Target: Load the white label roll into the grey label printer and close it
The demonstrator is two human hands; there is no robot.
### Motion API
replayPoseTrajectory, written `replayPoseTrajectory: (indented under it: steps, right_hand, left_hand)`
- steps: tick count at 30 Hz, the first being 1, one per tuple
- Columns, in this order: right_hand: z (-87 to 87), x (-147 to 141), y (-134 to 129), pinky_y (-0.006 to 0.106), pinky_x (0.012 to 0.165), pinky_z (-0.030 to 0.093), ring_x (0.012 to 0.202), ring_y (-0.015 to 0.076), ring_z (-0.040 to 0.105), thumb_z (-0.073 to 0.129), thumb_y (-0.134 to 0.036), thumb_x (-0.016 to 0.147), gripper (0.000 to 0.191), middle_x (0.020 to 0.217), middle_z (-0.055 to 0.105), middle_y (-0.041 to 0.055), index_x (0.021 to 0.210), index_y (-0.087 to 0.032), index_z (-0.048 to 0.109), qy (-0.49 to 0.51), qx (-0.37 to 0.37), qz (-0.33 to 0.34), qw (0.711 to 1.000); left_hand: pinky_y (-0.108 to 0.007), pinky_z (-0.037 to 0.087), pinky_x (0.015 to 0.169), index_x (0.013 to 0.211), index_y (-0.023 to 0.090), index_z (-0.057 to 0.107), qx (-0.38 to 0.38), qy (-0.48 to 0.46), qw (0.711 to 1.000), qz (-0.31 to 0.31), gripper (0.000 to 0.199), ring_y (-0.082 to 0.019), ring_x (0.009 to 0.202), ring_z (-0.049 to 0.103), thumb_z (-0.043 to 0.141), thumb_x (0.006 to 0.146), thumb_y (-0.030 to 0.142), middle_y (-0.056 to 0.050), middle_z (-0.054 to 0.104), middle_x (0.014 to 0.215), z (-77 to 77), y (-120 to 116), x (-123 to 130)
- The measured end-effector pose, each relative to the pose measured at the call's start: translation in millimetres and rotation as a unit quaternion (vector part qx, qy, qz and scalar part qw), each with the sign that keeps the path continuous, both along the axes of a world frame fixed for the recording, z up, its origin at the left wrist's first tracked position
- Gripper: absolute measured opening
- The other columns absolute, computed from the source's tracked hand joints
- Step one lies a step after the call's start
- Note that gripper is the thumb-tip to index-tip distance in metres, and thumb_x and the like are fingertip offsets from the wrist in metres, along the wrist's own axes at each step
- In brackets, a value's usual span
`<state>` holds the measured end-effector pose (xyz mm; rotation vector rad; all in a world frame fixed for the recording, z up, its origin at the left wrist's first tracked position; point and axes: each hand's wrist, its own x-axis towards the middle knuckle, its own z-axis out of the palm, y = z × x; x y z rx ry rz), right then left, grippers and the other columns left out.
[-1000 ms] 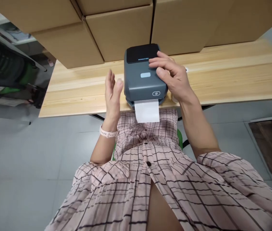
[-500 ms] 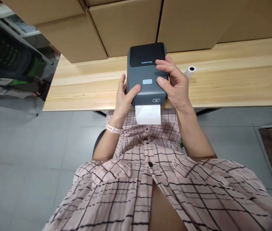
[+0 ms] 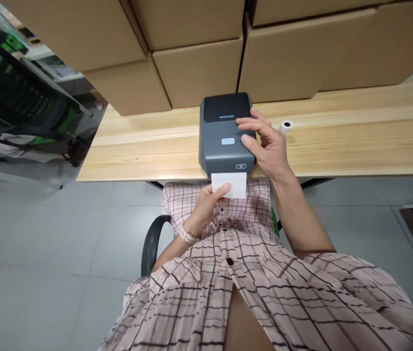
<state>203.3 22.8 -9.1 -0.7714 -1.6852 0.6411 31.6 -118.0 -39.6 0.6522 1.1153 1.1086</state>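
A dark grey label printer (image 3: 224, 155) with a black top panel and a pale blue button stands at the front edge of the wooden table. From its front slot hangs a strip of white label paper (image 3: 237, 183). My left hand (image 3: 206, 204) pinches this paper, thumb on top and fingers underneath, out of sight. On the printer's right side, my right hand (image 3: 268, 146) holds the casing, its thumb near the front corner and its upper fingers reaching over the top. Just right of that hand, a small white paper roll (image 3: 286, 126) lies on the table.
Stacked cardboard boxes (image 3: 197, 73) line the back of the wooden table (image 3: 144, 151). A black chair (image 3: 20, 92) is off to the left. The armrest (image 3: 153, 239) of my seat shows beside my left arm.
My left hand has left the printer's left side and moved down to the paper, which it now pinches. My right hand stays at the printer. The camera view has shifted slightly.
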Motion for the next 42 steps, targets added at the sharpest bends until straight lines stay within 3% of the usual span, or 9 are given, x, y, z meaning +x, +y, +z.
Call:
replayPoseTrajectory:
  steps: [6,12,16,21,25,29,34,39,42]
  right_hand:
    - [14.7,3,-8,0.06,0.126,0.039,0.149,0.0287,0.053,0.066,-0.039,0.1,0.021,0.135,0.075,0.002,0.117,-0.034,0.075,-0.045,0.026,-0.018,0.999]
    - [27.3,21,-5,0.064,0.129,0.025,0.154,0.0312,0.047,0.053,-0.049,0.108,0.03,0.145,0.071,-0.0042,0.108,-0.036,0.08,-0.255,0.15,-0.018,0.955]
    - [43.6,20,-16,0.061,0.134,0.019,0.157,0.034,0.043,0.047,-0.071,0.102,0.05,0.157,0.062,-0.0039,0.119,-0.036,0.077,-0.347,0.192,-0.023,0.918]
    - [55.7,12,-32,0.057,0.136,0.02,0.157,0.0357,0.044,0.045,-0.072,0.101,0.048,0.164,0.053,-0.0092,0.124,-0.041,0.074,-0.394,0.167,-0.039,0.903]
    - [44.9,9,-35,0.054,0.135,0.023,0.157,0.0316,0.044,0.041,-0.064,0.107,0.045,0.164,0.053,-0.0063,0.13,-0.039,0.071,-0.38,0.191,-0.082,0.902]
    - [38.5,6,-25,0.054,0.135,0.022,0.16,0.0269,0.04,0.042,-0.049,0.111,0.037,0.157,0.061,-0.0043,0.119,-0.033,0.074,-0.384,0.231,-0.091,0.889]
    - [31.9,6,-18,0.057,0.137,0.012,0.164,0.0279,0.031,0.049,-0.054,0.108,0.035,0.158,0.06,-0.0058,0.111,-0.033,0.077,-0.373,0.182,-0.059,0.908]
    - [2.6,10,-34,0.064,0.134,0.022,0.165,0.0304,0.029,0.033,-0.063,0.109,0.054,0.171,0.044,-0.0025,0.15,-0.039,0.058,-0.183,0.027,-0.118,0.976]
    - [-10.0,7,-42,0.06,0.135,0.026,0.165,0.0291,0.029,0.023,-0.063,0.11,0.065,0.174,0.038,0.0025,0.167,-0.035,0.038,-0.102,-0.066,-0.097,0.988]
  left_hand:
    - [-0.034,0.056,0.082,0.087,0.017,0.084,0.024,0.014,1.0,-0.014,0.04,-0.017,0.077,0.071,0.094,0.07,0.051,-0.007,0.083,0.087,16.5,5,-5]
    - [-0.028,0.046,0.065,0.067,0.016,0.075,0.08,0.113,0.985,-0.098,0.053,-0.013,0.061,0.059,0.079,0.083,0.065,-0.003,0.069,0.064,11.0,10,-43]
    - [-0.028,0.048,0.064,0.072,0.017,0.076,0.145,0.204,0.967,0.044,0.055,-0.014,0.061,0.058,0.066,0.093,0.066,-0.003,0.066,0.064,15.5,17,-77]
    - [-0.027,0.055,0.075,0.092,0.02,0.08,0.223,0.248,0.92,0.203,0.033,-0.015,0.081,0.067,0.067,0.098,0.05,-0.005,0.075,0.088,23.9,35,-86]
    - [-0.033,0.061,0.09,0.118,0.025,0.078,0.27,0.262,0.907,0.188,0.03,-0.02,0.109,0.072,0.064,0.101,0.045,-0.008,0.078,0.118,24.7,49,-75]
    - [-0.04,0.057,0.108,0.136,0.029,0.071,0.295,0.264,0.908,0.138,0.037,-0.024,0.135,0.064,0.062,0.103,0.043,-0.009,0.068,0.144,19.4,57,-64]
    - [-0.05,0.044,0.125,0.152,0.033,0.058,0.313,0.27,0.907,0.076,0.05,-0.03,0.152,0.05,0.06,0.104,0.045,-0.008,0.054,0.163,13.3,57,-56]
    - [-0.054,0.028,0.136,0.161,0.034,0.047,0.287,0.248,0.924,0.044,0.061,-0.032,0.162,0.036,0.055,0.104,0.056,-0.007,0.04,0.174,16.7,54,-51]
    - [-0.053,0.019,0.139,0.161,0.034,0.047,0.288,0.279,0.915,0.04,0.065,-0.031,0.168,0.022,0.049,0.103,0.064,-0.004,0.036,0.176,17.8,57,-50]
